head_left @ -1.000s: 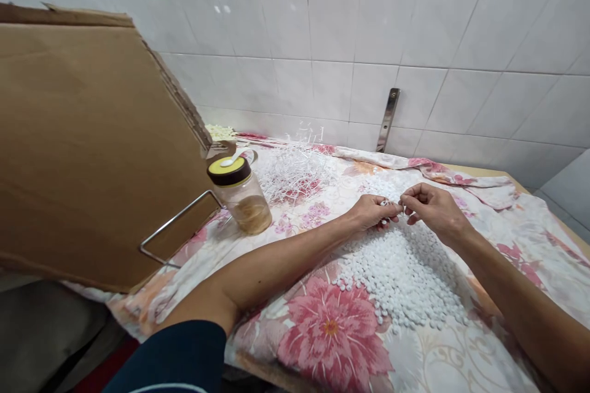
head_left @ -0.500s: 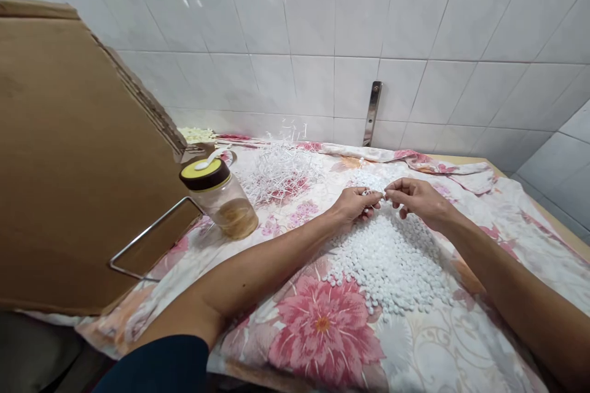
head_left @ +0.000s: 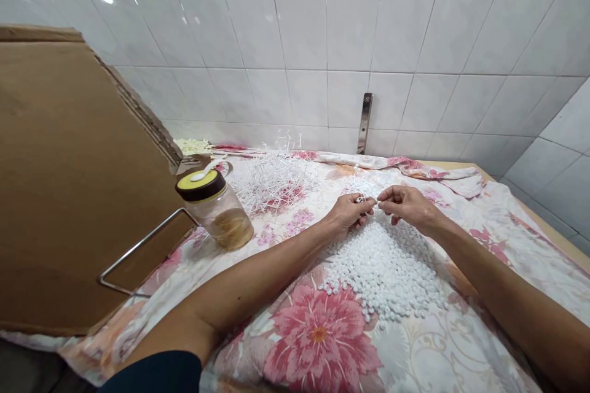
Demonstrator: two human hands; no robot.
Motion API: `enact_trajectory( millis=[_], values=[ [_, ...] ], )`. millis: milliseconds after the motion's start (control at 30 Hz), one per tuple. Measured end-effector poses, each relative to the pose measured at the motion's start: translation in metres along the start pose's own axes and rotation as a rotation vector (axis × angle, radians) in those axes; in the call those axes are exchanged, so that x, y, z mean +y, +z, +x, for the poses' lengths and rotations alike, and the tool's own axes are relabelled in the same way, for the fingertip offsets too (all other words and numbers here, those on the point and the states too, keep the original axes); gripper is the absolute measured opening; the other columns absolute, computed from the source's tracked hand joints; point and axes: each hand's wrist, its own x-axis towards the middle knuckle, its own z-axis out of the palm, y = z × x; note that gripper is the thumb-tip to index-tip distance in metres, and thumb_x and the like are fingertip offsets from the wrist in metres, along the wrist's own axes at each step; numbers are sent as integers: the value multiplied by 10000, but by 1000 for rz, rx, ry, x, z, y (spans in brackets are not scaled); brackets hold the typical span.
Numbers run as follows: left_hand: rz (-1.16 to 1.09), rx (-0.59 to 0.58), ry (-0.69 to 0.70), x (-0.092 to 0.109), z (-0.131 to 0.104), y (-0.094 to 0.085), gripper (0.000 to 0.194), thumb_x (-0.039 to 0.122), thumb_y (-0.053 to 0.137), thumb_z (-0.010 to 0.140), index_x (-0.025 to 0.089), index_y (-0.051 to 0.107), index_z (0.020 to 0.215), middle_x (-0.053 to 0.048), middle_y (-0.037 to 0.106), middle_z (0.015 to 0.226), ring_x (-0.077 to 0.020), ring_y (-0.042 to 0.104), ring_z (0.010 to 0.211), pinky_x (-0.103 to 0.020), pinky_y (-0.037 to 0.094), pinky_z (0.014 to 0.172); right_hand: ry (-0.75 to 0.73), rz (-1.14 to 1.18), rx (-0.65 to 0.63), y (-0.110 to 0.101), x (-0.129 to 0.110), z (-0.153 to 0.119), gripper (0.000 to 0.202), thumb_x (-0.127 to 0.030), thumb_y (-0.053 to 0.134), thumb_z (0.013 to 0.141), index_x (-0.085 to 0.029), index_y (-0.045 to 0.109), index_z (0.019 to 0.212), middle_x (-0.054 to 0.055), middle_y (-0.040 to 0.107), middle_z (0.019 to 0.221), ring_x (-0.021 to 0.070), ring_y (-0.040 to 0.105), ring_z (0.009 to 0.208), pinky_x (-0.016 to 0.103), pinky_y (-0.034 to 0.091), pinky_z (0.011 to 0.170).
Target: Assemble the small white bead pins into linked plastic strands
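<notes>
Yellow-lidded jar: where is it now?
In the head view, the jar sits left of centre on the floral cloth, between the cardboard and tangled white strands.

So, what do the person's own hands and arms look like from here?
The left hand and right hand are bare, with no gloves, rings or watch visible. A dark navy sleeve shows on the left, stopping short of the elbow; none is in view on the right.
</notes>
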Motion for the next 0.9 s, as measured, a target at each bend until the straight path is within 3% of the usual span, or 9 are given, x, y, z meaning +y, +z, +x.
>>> enact_trajectory(
  millis=[267, 600, 900],
  values=[
    [29, -3, -14, 2, -1, 0, 375, 431, 842, 743, 162, 582, 773, 39, 559, 656, -39, 431, 449, -205, 265, 415, -21, -202, 54, 4, 1, -2, 136, -255, 746, 754, -177, 662, 828, -18, 636, 650, 105, 573, 474, 226, 498, 416],
    [77, 63, 42, 0, 1, 1, 283, 364, 761, 844, 159, 570, 805, 15, 606, 712, -45, 470, 456, -193, 303, 404, -42, -326, -7, 3, 4, -2, 158, -330, 693, 843, -175, 706, 812, -8, 640, 654, 113, 593, 460, 222, 480, 423],
    [35, 57, 72, 2, -1, 2, 313, 366, 831, 787, 131, 624, 801, -7, 652, 742, -48, 506, 492, -192, 357, 430, -21, -294, 14, 6, -1, -4, 235, -404, 722, 815, -179, 695, 750, -13, 596, 622, 111, 567, 472, 221, 485, 431]
  ],
)
